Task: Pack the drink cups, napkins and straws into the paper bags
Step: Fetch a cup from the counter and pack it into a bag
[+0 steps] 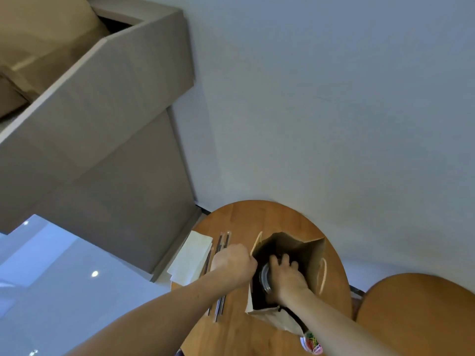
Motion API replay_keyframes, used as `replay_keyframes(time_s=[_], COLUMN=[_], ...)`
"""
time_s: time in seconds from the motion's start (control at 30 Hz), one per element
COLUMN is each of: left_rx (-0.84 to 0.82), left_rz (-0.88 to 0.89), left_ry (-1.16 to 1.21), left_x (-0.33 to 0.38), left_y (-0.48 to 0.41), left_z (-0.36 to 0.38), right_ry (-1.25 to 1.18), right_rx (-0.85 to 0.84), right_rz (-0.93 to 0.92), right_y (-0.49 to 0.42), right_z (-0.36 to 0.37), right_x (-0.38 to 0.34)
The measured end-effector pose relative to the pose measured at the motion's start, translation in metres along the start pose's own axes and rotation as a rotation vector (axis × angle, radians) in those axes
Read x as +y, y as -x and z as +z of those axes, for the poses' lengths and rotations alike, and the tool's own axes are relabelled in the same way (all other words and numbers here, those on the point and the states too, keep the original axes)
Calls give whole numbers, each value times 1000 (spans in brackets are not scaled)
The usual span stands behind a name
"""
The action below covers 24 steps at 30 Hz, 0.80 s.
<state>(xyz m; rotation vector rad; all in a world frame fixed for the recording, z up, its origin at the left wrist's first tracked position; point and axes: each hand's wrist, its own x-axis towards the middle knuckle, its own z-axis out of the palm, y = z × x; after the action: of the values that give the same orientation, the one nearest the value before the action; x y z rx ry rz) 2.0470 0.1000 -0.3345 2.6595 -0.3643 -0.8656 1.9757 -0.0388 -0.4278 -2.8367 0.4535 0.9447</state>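
Observation:
A brown paper bag (309,255) stands open on the round wooden table (257,217). My left hand (235,262) grips the bag's left rim and holds it open. My right hand (286,276) reaches down inside the bag, fingers curled over the lid of a drink cup (264,278), whose body is hidden in the dark bag. White napkins (191,258) lie stacked at the table's left edge. Several wrapped dark straws (221,244) lie between the napkins and the bag, partly under my left arm.
A small packet with coloured clips (312,343) lies at the table's near edge, under my right forearm. A second round wooden surface (416,314) sits to the right. A grey wall unit (102,150) rises on the left; a plain wall stands behind the table.

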Motion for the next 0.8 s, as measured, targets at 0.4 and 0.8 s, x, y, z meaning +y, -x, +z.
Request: replay_keyframes(time_s=[0.4,0.8], left_rx=[34,-27], left_rz=[-4,20], left_ry=[-6,24], left_x=[-10,-8], left_y=[-9,-12], left_z=[5,4], right_ry=[101,52], right_rx=[58,30], right_rz=[-99,-168], right_y=[-24,-7], right_z=[45,5], right_x=[2,0])
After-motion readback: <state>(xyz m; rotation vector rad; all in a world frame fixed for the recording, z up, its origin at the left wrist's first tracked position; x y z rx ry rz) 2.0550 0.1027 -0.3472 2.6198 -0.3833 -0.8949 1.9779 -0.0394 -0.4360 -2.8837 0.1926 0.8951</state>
